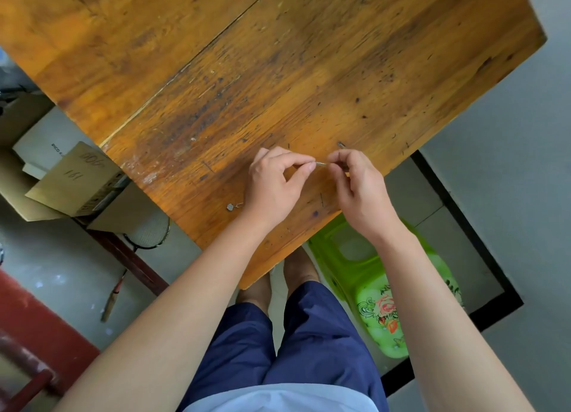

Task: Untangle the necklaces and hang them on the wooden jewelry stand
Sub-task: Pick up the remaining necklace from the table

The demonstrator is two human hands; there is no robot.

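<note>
Silver necklace chain [321,164], thin and taut, spans the small gap between the two hands just above the near corner of the worn orange-brown wooden table [278,72]. The left hand [275,180] pinches one end between thumb and forefinger, its other fingers curled. The right hand [355,186] pinches the other end the same way. A small silver pendant [230,207] lies near the table's near edge, just beside the left wrist. A small dark metal piece [340,144] lies on the tabletop just beyond the right hand. The tabletop is scratched and stained, with a seam running across it. Off the table's left edge sit open brown cardboard boxes [71,180], with a badminton racket [148,232] below that edge. By the table's near corner stands a green plastic stool [364,272] with a flower print, on a pale grey floor [509,164].
</note>
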